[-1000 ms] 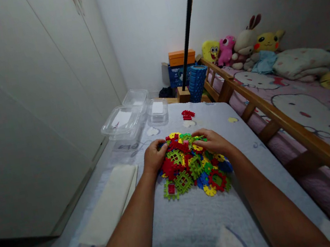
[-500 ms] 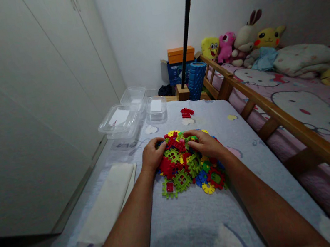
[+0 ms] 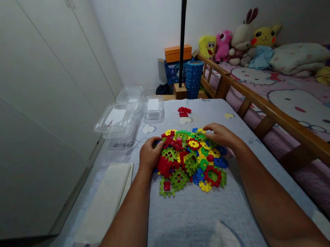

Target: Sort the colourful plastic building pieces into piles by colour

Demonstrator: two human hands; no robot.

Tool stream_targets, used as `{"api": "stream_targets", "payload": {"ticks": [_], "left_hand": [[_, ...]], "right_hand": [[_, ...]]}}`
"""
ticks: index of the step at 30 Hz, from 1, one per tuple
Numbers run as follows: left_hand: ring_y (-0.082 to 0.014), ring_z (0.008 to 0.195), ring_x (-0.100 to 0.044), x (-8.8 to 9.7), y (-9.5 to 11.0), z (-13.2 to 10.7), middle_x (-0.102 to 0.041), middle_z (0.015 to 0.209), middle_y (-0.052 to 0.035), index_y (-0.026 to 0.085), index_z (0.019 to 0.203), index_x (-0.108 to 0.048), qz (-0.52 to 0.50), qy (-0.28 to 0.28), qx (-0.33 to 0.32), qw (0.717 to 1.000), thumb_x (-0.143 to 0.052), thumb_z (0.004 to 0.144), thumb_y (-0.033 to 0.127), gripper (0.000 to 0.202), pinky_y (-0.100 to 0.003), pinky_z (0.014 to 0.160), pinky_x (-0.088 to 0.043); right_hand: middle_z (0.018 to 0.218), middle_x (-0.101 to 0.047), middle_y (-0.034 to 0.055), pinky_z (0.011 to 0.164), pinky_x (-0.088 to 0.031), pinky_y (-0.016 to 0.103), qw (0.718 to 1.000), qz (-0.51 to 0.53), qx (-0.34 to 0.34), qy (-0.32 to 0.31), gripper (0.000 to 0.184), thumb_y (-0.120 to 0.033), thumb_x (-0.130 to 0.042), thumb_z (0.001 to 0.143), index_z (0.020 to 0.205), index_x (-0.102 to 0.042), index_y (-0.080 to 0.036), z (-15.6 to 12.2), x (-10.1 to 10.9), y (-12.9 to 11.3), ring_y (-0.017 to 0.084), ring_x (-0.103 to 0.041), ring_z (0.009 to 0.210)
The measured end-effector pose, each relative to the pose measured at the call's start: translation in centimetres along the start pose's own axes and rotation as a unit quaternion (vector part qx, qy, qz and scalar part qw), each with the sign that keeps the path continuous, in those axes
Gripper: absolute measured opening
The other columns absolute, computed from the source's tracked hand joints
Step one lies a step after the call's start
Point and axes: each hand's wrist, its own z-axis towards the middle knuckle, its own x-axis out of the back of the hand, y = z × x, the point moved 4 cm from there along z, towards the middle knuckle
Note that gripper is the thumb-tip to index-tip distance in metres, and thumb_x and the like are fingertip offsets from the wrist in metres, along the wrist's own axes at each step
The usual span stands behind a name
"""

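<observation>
A heap of plastic building pieces in red, green, yellow and blue lies on the cloth-covered table, a mix of square lattice plates and notched round discs. My left hand rests against the heap's left side, thumb apart from curved fingers, some fingertips hidden by the pieces. At the far right edge of the heap, my right hand curves with its thumb and fingers apart, and I see nothing held in it. Beyond the heap sits a small group of red pieces, touched by neither hand.
Clear plastic boxes with white papers stand at the table's back left. A folded cream cloth lies on the left. A wooden bed rail runs along the right side. A black pole rises behind the table.
My right hand has moved right, from over the heap to its right edge, uncovering yellow, green and red discs. My left hand stays at the left side. The view has shifted slightly.
</observation>
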Motion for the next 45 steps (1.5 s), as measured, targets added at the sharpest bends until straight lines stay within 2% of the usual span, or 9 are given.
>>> {"api": "stream_targets", "payload": {"ticks": [3,6,11,17,24,32,37,45], "left_hand": [[-0.0246,0.097,-0.070,0.0,0.0,0.0,-0.077,0.098,-0.0062,0.021,0.099,-0.075,0.008,-0.004,0.001,1.000,-0.062,0.081,0.046,0.033,-0.037,0.090,-0.054],[-0.0243,0.097,-0.070,0.0,0.0,0.0,-0.077,0.098,-0.0058,0.022,0.099,-0.075,0.015,-0.004,0.002,1.000,-0.062,0.082,0.046,0.032,-0.036,0.090,-0.054],[-0.0242,0.095,-0.070,0.1,0.1,0.0,-0.077,0.096,-0.0052,0.022,0.099,-0.075,0.015,-0.003,0.007,1.000,-0.063,0.081,0.045,0.031,-0.036,0.088,-0.054],[-0.0239,0.096,-0.070,0.1,0.1,0.0,-0.077,0.096,-0.0053,0.022,0.099,-0.076,0.019,-0.002,0.007,1.000,-0.063,0.082,0.044,0.030,-0.035,0.088,-0.055],[-0.0241,0.098,-0.070,0.0,0.1,0.0,-0.077,0.097,-0.0058,0.021,0.100,-0.075,0.014,-0.006,0.004,1.000,-0.062,0.083,0.044,0.031,-0.035,0.088,-0.055],[-0.0240,0.096,-0.070,0.1,0.2,0.0,-0.077,0.096,-0.0054,0.022,0.098,-0.075,0.014,-0.005,0.009,1.000,-0.063,0.082,0.045,0.031,-0.035,0.088,-0.055],[-0.0245,0.097,-0.070,0.1,0.1,0.1,-0.077,0.096,-0.0057,0.022,0.097,-0.075,0.016,-0.007,0.006,1.000,-0.063,0.082,0.046,0.031,-0.037,0.089,-0.054],[-0.0247,0.098,-0.070,0.0,-0.2,0.2,-0.077,0.097,-0.0057,0.022,0.099,-0.074,0.024,-0.005,0.001,1.000,-0.062,0.082,0.045,0.030,-0.037,0.089,-0.054]], "right_hand": [[0.129,-0.071,0.0120,0.103,-0.048,0.032,1.000,-0.013,-0.025,0.010,0.036,-0.021,-0.061,0.089,0.122,-0.074,-0.016,0.1,0.1,1.3,0.024,-0.065,0.118],[0.123,-0.074,0.0106,0.096,-0.051,0.030,0.999,0.001,-0.036,-0.001,0.035,-0.022,-0.063,0.086,0.119,-0.075,-0.018,0.2,-0.4,2.2,0.022,-0.068,0.109],[0.103,-0.077,0.0058,0.082,-0.054,0.031,0.997,0.069,0.019,-0.020,0.027,-0.023,-0.072,0.077,0.104,-0.076,-0.020,0.7,-1.5,2.0,0.022,-0.070,0.091],[0.102,-0.076,0.0034,0.083,-0.053,0.029,0.993,0.109,0.053,-0.007,0.037,-0.014,-0.072,0.071,0.108,-0.074,-0.020,0.9,-2.5,1.0,0.019,-0.068,0.090],[0.105,-0.074,0.0054,0.089,-0.051,0.031,0.992,0.112,0.048,0.030,0.036,-0.008,-0.065,0.071,0.104,-0.074,-0.019,0.6,-2.4,0.1,0.020,-0.066,0.095],[0.093,-0.069,0.0025,0.080,-0.051,0.031,0.979,0.175,0.023,0.104,0.020,-0.024,-0.064,0.072,0.091,-0.068,-0.019,1.1,-2.4,0.8,0.017,-0.062,0.082],[0.086,-0.066,0.0008,0.076,-0.051,0.032,0.973,0.182,-0.012,0.143,0.017,-0.030,-0.064,0.069,0.084,-0.064,-0.021,2.4,-2.7,2.1,0.017,-0.060,0.075],[0.081,-0.066,0.0022,0.077,-0.050,0.033,0.964,0.147,-0.084,0.206,0.010,-0.029,-0.064,0.070,0.076,-0.060,-0.022,4.9,-1.2,6.3,0.020,-0.061,0.078]]}}
